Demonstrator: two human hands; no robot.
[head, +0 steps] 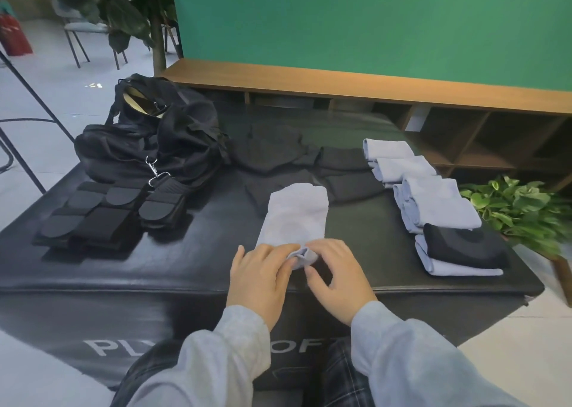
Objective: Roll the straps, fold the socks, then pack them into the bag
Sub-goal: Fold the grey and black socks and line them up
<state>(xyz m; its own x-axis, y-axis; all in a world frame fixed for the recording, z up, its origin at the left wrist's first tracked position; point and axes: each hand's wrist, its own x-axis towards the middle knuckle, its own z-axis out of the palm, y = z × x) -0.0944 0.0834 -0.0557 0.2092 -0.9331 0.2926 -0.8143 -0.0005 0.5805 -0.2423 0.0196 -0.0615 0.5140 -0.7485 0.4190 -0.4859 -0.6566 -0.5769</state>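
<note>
A light blue sock (295, 213) lies flat in the middle of the black padded box (154, 270), its near end rolled up. My left hand (261, 275) and my right hand (335, 278) both pinch that rolled end. Several rolled black straps (108, 213) sit at the left. The open black bag (154, 137) stands behind them. Several folded light blue socks (433, 196) and one black folded sock (464, 245) lie in a row at the right. Unfolded black socks (294, 156) lie at the back centre.
A wooden shelf unit (371, 87) runs behind the box under a green wall. A leafy plant (520, 208) stands at the right edge. Chairs and a tree trunk stand at the back left on the tiled floor.
</note>
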